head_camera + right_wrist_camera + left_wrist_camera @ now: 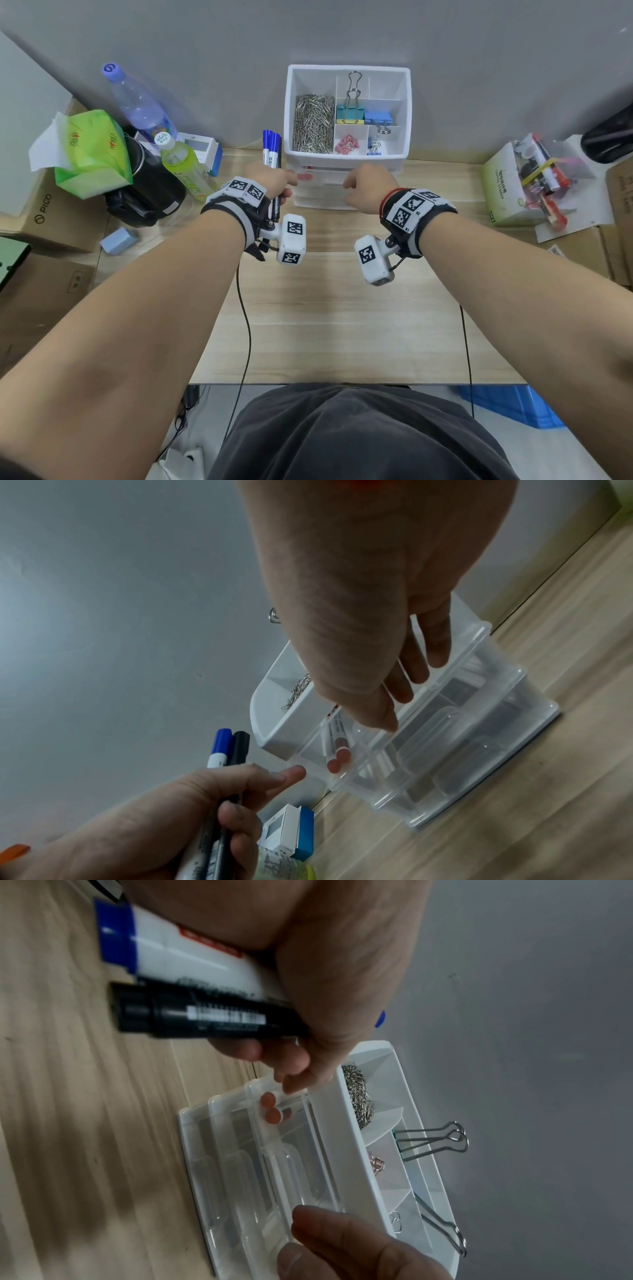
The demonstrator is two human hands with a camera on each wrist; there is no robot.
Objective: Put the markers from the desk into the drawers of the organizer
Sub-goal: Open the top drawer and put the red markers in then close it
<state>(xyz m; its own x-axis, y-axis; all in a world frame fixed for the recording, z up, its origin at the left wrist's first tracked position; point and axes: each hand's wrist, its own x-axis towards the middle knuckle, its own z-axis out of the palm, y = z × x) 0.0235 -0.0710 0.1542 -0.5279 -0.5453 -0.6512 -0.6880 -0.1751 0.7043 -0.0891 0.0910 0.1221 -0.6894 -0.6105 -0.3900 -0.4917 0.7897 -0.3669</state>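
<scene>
My left hand [279,183] grips a bundle of markers [272,150], blue-capped ones and a black one, held upright just left of the white organizer [347,161]. The wrist views show the black marker [192,1015] and a blue-capped one [222,742]. Its forefinger reaches to the left corner of the clear top drawer [322,181], which stands slightly pulled out. Red markers [337,753] lie inside that drawer at its left end. My right hand [363,185] holds nothing. Its fingers [404,685] point down and touch the drawer's front rim.
The organizer's top tray holds paper clips [313,123] and binder clips [349,114]. Left of it stand a green drink bottle [181,164], a water bottle [137,102], a black cup [150,185] and a tissue pack [92,150]. A tissue box [507,192] sits at the right.
</scene>
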